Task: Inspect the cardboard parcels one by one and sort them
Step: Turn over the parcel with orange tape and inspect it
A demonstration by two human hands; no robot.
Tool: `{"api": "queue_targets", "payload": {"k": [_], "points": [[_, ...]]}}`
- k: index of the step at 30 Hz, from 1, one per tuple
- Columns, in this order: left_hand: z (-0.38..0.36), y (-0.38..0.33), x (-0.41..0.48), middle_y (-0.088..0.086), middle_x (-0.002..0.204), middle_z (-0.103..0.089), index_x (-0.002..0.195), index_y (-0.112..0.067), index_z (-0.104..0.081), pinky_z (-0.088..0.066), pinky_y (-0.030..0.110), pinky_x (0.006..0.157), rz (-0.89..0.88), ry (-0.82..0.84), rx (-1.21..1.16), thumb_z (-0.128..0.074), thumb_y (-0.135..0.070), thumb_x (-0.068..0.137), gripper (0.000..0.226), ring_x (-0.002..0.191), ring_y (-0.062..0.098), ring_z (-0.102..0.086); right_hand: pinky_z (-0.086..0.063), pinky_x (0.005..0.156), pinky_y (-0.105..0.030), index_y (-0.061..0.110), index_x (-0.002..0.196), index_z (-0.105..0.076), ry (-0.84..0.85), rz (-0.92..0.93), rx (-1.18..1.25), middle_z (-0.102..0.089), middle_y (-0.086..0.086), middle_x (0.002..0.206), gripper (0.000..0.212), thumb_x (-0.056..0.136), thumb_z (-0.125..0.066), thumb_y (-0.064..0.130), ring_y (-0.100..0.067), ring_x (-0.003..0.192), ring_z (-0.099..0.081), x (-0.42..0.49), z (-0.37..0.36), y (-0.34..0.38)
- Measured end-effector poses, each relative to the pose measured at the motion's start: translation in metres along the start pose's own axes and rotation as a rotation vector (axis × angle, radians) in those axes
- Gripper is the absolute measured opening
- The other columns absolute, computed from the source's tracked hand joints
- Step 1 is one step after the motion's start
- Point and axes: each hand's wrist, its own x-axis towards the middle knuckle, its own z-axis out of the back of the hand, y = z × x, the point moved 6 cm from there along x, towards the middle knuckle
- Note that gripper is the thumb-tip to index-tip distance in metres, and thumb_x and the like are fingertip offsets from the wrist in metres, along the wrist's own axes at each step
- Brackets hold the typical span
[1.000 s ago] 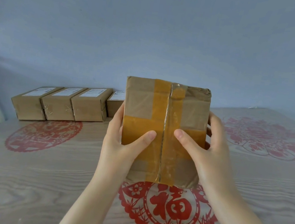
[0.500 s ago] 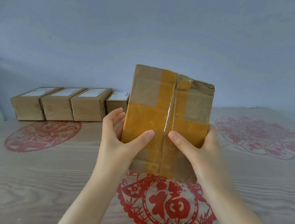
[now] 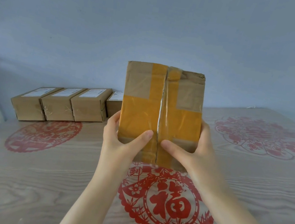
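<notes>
left hand (image 3: 118,140) and right hand (image 3: 194,153) are holding one taped parcel (image 3: 160,114) upright in the air over the table (image 3: 14,177), fingers (image 3: 144,136) clamping its lower sides and thumbs pressing on the taped face. it is being inspected, not yet sorted. a row of parcels (image 3: 60,105) is sitting at the back left, touching side by side; can't tell whether that is the done pile or the waiting one.

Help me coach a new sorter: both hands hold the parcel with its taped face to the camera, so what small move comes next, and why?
Probably rotate the parcel to show another face. The left hand and right hand grip its lower sides, only the taped face with its seam shows, and no label is visible, unlike the white labels atop the row of parcels.
</notes>
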Motion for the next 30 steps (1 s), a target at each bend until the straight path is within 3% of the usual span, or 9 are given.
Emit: {"api": "queue_targets", "payload": {"k": [2, 8, 11, 14, 16, 18, 21, 26, 30], "points": [[0.005, -0.001, 0.001, 0.000, 0.132, -0.060, 0.133, -0.031, -0.044, -0.060, 0.020, 0.070, -0.001, -0.042, -0.014, -0.083, -0.031, 0.068, 0.075, 0.111, 0.014, -0.066, -0.053, 0.083, -0.017, 0.040, 0.142, -0.028, 0.010, 0.003, -0.028, -0.055, 0.021, 0.122, 0.103, 0.053, -0.078, 0.050, 0.003, 0.108, -0.058, -0.002, -0.004, -0.001], [-0.004, -0.005, 0.000, -0.006, 0.118, -0.068, 0.143, -0.026, -0.044, -0.053, 0.010, 0.065, -0.027, 0.057, 0.009, -0.081, -0.029, 0.060, 0.090, 0.092, -0.002, -0.070, -0.050, 0.063, -0.005, 0.031, 0.133, -0.039, -0.053, -0.053, 0.079, -0.061, 0.019, 0.107, 0.086, 0.058, -0.079, 0.042, 0.012, 0.083, -0.064, 0.004, 0.004, -0.006], [-0.003, 0.000, 0.000, -0.005, 0.119, -0.069, 0.142, -0.028, -0.046, -0.054, 0.011, 0.067, -0.008, 0.036, -0.010, -0.082, -0.026, 0.066, 0.084, 0.097, 0.003, -0.071, -0.051, 0.066, -0.006, 0.031, 0.137, -0.039, -0.029, -0.044, 0.052, -0.062, 0.018, 0.112, 0.090, 0.056, -0.077, 0.046, 0.007, 0.093, -0.062, 0.001, 0.001, -0.004], [0.003, 0.003, 0.003, 0.003, 0.123, -0.069, 0.143, -0.025, -0.046, -0.057, 0.015, 0.070, 0.026, 0.001, -0.060, -0.082, -0.029, 0.067, 0.085, 0.107, 0.025, -0.070, -0.054, 0.081, -0.013, 0.039, 0.137, -0.036, -0.007, 0.012, 0.030, -0.062, 0.019, 0.119, 0.091, 0.057, -0.078, 0.045, 0.006, 0.100, -0.063, -0.004, -0.003, 0.001], [0.002, 0.004, 0.003, 0.001, 0.126, -0.067, 0.147, -0.024, -0.042, -0.056, 0.013, 0.071, 0.032, 0.013, -0.069, -0.082, -0.031, 0.062, 0.094, 0.108, 0.019, -0.069, -0.053, 0.085, -0.013, 0.040, 0.142, -0.034, -0.018, 0.036, 0.038, -0.060, 0.024, 0.119, 0.096, 0.057, -0.077, 0.044, 0.013, 0.100, -0.061, -0.004, -0.002, 0.002], [-0.002, 0.005, 0.002, -0.002, 0.132, -0.063, 0.150, -0.029, -0.037, -0.055, 0.017, 0.085, 0.020, 0.048, 0.001, -0.092, -0.037, 0.060, 0.107, 0.116, 0.013, -0.064, -0.051, 0.084, -0.010, 0.035, 0.145, -0.035, -0.058, 0.044, 0.054, -0.058, 0.029, 0.114, 0.098, 0.057, -0.077, 0.045, 0.022, 0.096, -0.057, -0.002, 0.004, 0.002], [-0.006, 0.008, 0.000, -0.002, 0.137, -0.061, 0.151, -0.039, -0.034, -0.048, 0.040, 0.108, 0.004, 0.071, 0.083, -0.092, -0.051, 0.057, 0.110, 0.128, 0.020, -0.058, -0.049, 0.090, -0.015, 0.035, 0.144, -0.040, -0.092, 0.057, 0.051, -0.063, 0.034, 0.106, 0.095, 0.057, -0.076, 0.050, 0.021, 0.098, -0.056, 0.000, 0.010, 0.002], [0.000, -0.002, 0.000, -0.010, 0.130, -0.065, 0.146, -0.033, -0.043, -0.052, 0.038, 0.104, -0.045, -0.001, 0.031, -0.080, -0.044, 0.059, 0.094, 0.118, 0.006, -0.063, -0.046, 0.080, -0.001, 0.043, 0.138, -0.037, -0.025, 0.076, 0.013, -0.059, 0.037, 0.110, 0.087, 0.061, -0.077, 0.047, 0.023, 0.102, -0.055, -0.002, 0.001, 0.004], [0.000, -0.002, 0.000, -0.012, 0.132, -0.062, 0.140, -0.036, -0.046, -0.051, 0.036, 0.105, -0.093, -0.034, 0.077, -0.079, -0.042, 0.061, 0.086, 0.122, 0.004, -0.059, -0.047, 0.072, -0.001, 0.040, 0.130, -0.040, -0.078, 0.059, 0.043, -0.064, 0.029, 0.104, 0.073, 0.074, -0.083, 0.020, 0.020, 0.093, -0.060, -0.001, 0.006, -0.001]]}}
